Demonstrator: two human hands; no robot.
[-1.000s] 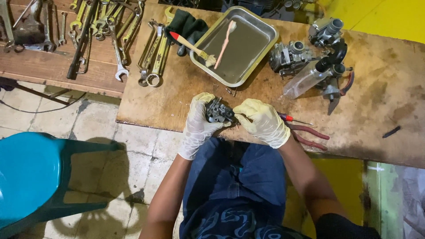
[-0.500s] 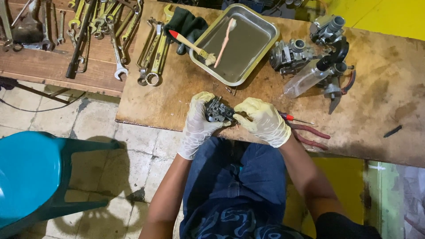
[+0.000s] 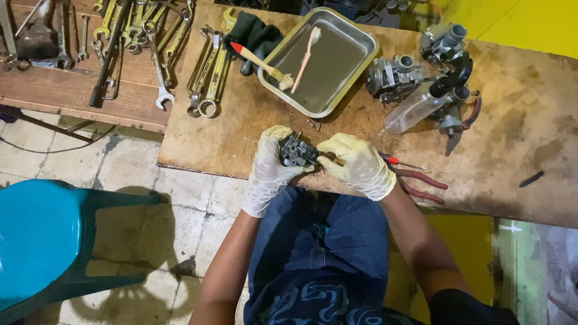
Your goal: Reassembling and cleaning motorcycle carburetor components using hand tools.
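Roughly level: carb body (image 3: 297,151), left-right axis.

Left hand (image 3: 269,165) gloved, fingers curled, palm turned toward right. Right hand (image 3: 358,164) gloved, fingers bent, fingertips nearly meeting left's. Forearms bare, angled inward.

Stained wooden bench (image 3: 530,144) with metal tray (image 3: 361,60), wrenches (image 3: 208,72), pliers (image 3: 421,183).

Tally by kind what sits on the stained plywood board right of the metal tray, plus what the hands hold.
Carburetor bodies: 3, with one in the left hand and right hand, two on the board
Clear bottle: 1
Red-handled pliers: 1
Red screwdriver: 1
Total: 6
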